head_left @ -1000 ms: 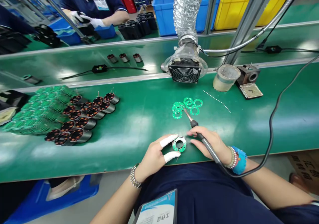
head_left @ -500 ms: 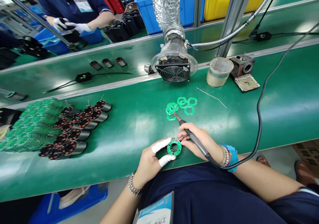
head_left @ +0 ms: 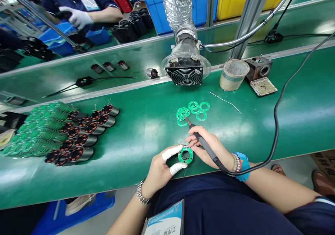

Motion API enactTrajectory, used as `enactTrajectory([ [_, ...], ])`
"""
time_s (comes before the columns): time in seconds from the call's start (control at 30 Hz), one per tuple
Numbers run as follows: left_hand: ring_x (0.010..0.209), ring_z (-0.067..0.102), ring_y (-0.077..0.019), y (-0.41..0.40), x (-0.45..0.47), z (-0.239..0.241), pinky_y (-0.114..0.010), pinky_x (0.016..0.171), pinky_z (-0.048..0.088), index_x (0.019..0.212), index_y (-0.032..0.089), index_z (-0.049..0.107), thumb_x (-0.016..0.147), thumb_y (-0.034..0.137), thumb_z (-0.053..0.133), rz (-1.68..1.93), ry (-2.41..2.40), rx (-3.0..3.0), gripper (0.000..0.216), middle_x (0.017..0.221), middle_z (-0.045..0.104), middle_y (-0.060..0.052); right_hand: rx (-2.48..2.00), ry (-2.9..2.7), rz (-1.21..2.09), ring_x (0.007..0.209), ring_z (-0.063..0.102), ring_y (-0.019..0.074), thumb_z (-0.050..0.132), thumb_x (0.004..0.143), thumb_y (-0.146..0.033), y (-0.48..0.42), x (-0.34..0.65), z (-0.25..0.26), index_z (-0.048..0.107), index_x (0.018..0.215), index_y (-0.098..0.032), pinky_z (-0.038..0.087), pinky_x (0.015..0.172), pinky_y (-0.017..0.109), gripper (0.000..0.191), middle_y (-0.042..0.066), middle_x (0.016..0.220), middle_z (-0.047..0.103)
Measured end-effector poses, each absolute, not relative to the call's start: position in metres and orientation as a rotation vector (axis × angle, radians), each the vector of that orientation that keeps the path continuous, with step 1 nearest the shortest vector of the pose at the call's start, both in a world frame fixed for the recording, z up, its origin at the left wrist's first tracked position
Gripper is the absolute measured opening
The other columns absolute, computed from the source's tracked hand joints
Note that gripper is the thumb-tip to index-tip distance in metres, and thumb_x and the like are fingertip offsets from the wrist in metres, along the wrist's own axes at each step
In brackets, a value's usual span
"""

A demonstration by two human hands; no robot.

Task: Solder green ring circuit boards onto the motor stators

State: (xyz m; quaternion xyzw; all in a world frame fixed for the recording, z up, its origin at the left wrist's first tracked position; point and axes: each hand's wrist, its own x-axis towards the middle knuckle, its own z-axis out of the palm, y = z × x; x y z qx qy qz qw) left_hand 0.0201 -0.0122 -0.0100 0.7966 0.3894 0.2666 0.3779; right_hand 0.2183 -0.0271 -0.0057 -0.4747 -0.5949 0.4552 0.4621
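Observation:
My left hand [head_left: 162, 166], with white finger cots on thumb and forefinger, grips a ring-shaped green circuit board [head_left: 185, 161] by its edges. Beneath the board, the body it may sit on is mostly hidden. My right hand [head_left: 213, 145] is closed around a soldering iron [head_left: 206, 147], and some of its fingertips are at the board's upper right edge. The iron's tip points up and left, over or close to a loose group of green ring boards [head_left: 184, 112]. From the view I cannot tell whether it touches them.
Wound motor stators [head_left: 95, 128] stand at left beside stacked green boards [head_left: 34, 130]. A fume fan [head_left: 186, 75] hangs ahead. A pot [head_left: 233, 75], an iron stand [head_left: 259, 69] and a bent solder wire [head_left: 225, 101] lie right. The iron's black cable [head_left: 276, 120] loops across the bench.
My hands keep the same hold on the board and iron. The view has shifted slightly. Stators on the strip behind appear farther left, and a co-worker's gloved hand across the bench has moved.

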Motion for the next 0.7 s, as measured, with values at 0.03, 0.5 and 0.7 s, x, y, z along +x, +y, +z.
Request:
enactTrajectory([
  [0.03,0.098,0.063,-0.0229,-0.012,0.021,-0.010,-0.041,0.086,0.053,0.113,0.024,0.057,0.072,0.032,0.069,0.685,0.993,2.034,0.044,0.109,0.066,-0.009,-1.174,-1.472,1.101,0.071,0.063,0.0101,0.050,0.077,-0.008,-0.026,0.218,-0.006,0.042,0.110,-0.022,0.055,0.069,0.025,0.037,0.002,0.092,0.062],
  [0.5,0.093,0.061,-0.0202,-0.031,0.040,-0.011,-0.037,0.082,0.052,0.111,0.018,0.053,0.075,0.030,0.066,0.890,1.105,2.035,0.040,0.102,0.063,-0.010,-1.129,-2.045,0.666,0.087,0.062,0.0208,0.050,0.086,-0.019,-0.041,0.227,-0.001,0.046,0.115,-0.023,0.054,0.077,0.036,0.029,0.009,0.100,0.061],
  [0.7,0.105,0.056,-0.0244,-0.034,0.030,-0.002,-0.042,0.093,0.046,0.120,0.018,0.047,0.073,0.036,0.067,0.783,1.059,1.889,0.054,0.115,0.058,-0.012,-1.081,-2.069,0.586,0.088,0.062,0.0200,0.051,0.086,-0.020,-0.039,0.228,-0.002,0.047,0.117,-0.021,0.055,0.075,0.034,0.031,0.009,0.099,0.062],
])
